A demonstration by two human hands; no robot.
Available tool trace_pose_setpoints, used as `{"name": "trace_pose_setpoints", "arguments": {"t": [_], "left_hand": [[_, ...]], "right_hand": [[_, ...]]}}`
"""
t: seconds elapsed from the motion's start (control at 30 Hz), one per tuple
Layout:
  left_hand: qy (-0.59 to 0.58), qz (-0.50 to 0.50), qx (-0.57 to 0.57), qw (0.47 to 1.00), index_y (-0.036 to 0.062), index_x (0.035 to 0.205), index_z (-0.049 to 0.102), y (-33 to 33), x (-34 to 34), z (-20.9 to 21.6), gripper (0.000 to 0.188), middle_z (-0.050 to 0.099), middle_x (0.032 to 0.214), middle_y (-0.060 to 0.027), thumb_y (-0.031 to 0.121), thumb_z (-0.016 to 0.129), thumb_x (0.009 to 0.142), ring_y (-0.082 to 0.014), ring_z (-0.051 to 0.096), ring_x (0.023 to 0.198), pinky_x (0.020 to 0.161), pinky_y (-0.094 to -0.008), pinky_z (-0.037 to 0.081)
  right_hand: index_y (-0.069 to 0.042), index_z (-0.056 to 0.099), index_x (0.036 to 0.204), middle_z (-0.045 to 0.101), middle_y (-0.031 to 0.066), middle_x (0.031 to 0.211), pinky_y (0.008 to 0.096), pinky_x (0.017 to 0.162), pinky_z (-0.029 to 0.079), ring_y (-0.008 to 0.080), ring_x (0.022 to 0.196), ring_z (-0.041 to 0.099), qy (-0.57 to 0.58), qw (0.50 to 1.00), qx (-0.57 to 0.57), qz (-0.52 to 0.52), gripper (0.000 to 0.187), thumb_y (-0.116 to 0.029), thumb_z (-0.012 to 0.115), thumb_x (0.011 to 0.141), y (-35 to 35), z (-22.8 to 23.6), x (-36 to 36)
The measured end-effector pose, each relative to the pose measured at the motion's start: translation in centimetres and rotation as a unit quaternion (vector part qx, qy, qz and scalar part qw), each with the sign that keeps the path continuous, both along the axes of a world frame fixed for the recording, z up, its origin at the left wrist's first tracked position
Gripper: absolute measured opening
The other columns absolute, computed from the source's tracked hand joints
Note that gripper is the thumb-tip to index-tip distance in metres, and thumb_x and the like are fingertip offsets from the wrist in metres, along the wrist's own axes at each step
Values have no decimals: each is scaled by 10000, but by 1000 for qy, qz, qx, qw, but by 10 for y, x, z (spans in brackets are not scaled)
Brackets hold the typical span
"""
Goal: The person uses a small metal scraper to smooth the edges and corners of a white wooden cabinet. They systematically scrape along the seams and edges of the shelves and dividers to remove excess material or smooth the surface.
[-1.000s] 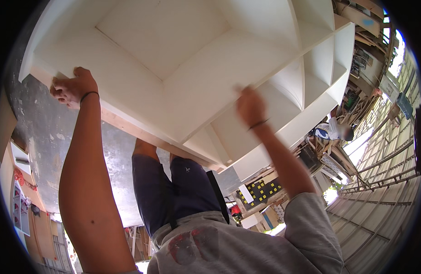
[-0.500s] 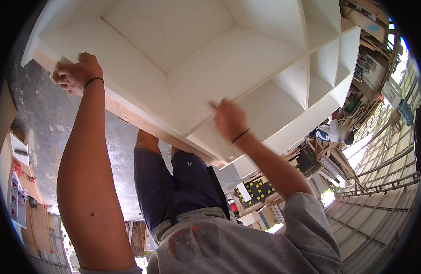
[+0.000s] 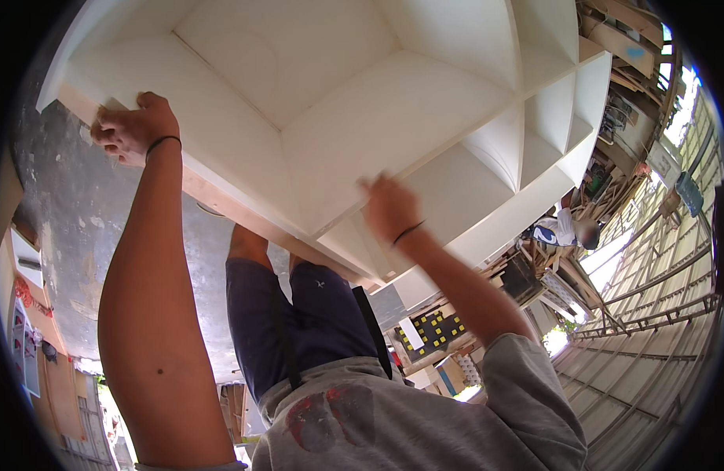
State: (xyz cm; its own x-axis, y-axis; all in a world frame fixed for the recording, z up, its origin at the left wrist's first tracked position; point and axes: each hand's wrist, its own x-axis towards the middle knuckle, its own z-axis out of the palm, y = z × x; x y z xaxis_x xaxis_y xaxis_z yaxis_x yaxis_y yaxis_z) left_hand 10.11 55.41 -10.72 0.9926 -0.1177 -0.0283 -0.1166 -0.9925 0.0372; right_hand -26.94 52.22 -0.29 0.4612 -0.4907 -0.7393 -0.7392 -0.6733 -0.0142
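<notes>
A large white cabinet (image 3: 244, 133) with open compartments fills the upper middle. Its near edge strip (image 3: 213, 192) is pale bare wood. At the left end of that edge, my left hand (image 3: 140, 129) is closed round the panel, fingers bent over the outer side. My right hand (image 3: 393, 208) is at the edge of a divider between the big compartment and the smaller shelves (image 3: 452, 184). Motion blurs its fingers, which look curled; whether they hold anything I cannot make out. Each wrist has a thin black band.
Grey concrete floor (image 3: 75, 228) lies below the cabinet, by my legs. Stacked timber offcuts (image 3: 629, 47) stand at the far right. Another person (image 3: 562, 228) is beyond the cabinet's right side. A black panel with yellow squares (image 3: 436, 331) is behind me at the lower right.
The view has shifted slightly, and the cabinet's right end sits a little further left. My right hand stays blurred near the same divider edge. My left hand keeps its grip.
</notes>
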Motion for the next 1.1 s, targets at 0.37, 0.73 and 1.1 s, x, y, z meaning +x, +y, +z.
{"name": "trace_pose_setpoints", "arguments": {"t": [0.37, 0.73, 1.1], "left_hand": [[-5, -11, 2, 1000, -10, 1305, 292, -1, -4, 3, 658, 242, 1386, -217, 310, 563, 798, -356, 357, 1215, 919, -482, 369], [11, 6, -18, 1000, 13, 1308, 296, -3, -4, 6, 665, 263, 1370, -228, 288, 579, 773, -366, 388, 1152, 901, -495, 362], [-34, 5, 7, 999, 60, 1353, 324, 8, 4, -9, 764, 276, 1408, -167, 437, 625, 761, -357, 389, 1211, 930, -503, 381]], "right_hand": [[-125, 626, 1054, 577, 125, 978, 445, 728, 525, 297, 937, 605, 86, 990, 108, 1, 245, -165, 489, 855, 42, -11, 31], [-112, 683, 836, 617, 100, 914, 393, 672, 525, 257, 838, 632, 85, 995, -35, 22, 171, -186, 528, 844, -7, -25, 8], [-153, 621, 1092, 599, 142, 1028, 450, 825, 505, 340, 954, 603, -22, 988, -99, -115, 316, -84, 489, 813, -181, 4, -44]]}}
